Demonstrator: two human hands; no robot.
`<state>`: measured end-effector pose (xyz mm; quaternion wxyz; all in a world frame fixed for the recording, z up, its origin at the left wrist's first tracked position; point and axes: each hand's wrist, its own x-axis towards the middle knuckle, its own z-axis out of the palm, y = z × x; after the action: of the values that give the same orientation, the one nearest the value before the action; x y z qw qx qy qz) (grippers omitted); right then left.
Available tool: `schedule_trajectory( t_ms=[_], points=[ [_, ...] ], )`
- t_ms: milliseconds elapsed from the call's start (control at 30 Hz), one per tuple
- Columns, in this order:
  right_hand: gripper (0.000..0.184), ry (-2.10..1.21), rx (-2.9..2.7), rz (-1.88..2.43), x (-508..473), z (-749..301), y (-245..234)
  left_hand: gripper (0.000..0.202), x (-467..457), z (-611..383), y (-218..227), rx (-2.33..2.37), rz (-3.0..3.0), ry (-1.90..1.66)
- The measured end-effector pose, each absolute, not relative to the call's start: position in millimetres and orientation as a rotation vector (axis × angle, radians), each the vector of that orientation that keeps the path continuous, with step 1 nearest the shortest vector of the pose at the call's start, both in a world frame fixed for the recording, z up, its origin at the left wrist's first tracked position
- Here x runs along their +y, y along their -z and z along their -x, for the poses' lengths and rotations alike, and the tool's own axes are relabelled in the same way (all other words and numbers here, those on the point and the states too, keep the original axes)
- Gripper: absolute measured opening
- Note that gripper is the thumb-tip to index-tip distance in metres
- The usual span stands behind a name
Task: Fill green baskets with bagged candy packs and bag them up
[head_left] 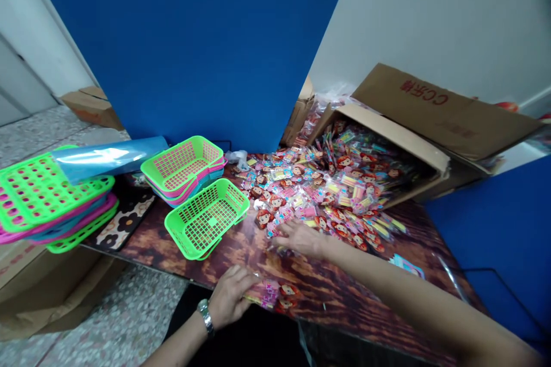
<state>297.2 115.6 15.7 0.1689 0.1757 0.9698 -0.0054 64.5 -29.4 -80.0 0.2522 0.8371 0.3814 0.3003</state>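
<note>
Near the table's front edge, my left hand (pixel 232 296), with a metal watch on the wrist, is closed on a few small packets (pixel 269 293). They are clear plastic with pink and yellow contents and red-haired cartoon heads at one end. My right hand (pixel 301 238) reaches across to the near left side of a big pile of the same packets (pixel 318 183). Its fingers are stretched out and touch packets there; what lies beneath them is partly hidden. An upright green basket (pixel 206 221) with nothing in it stands to the left of the pile.
A cardboard box (pixel 430 152) lies on its side at right, spilling packets. More nested baskets (pixel 185 166) stand behind the green one. Stacked plastic baskets (pixel 55 195) and a blue film roll (pixel 112 157) are at left. Blue panels (pixel 193 40) rise behind the table (pixel 344 292).
</note>
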Motion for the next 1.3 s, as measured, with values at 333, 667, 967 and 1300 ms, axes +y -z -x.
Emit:
schedule_trajectory(
  t_ms=[333,667,967,1300],
  points=[
    [0.019,-0.029,2.646,-0.128,131,-269,-19,0.031,-31,-65,79,1.052,-2.283,-0.829],
    [0.02,0.017,2.677,0.162,141,-265,-24,0.03,-33,-65,78,1.056,-2.297,-0.853],
    [0.031,0.086,2.764,-0.923,86,-244,-15,0.023,-32,-66,77,1.124,-2.253,-0.85],
    [0.078,0.524,2.818,-1.073,60,-254,22,0.027,-41,-68,79,1.375,-2.238,-1.069]
  ],
)
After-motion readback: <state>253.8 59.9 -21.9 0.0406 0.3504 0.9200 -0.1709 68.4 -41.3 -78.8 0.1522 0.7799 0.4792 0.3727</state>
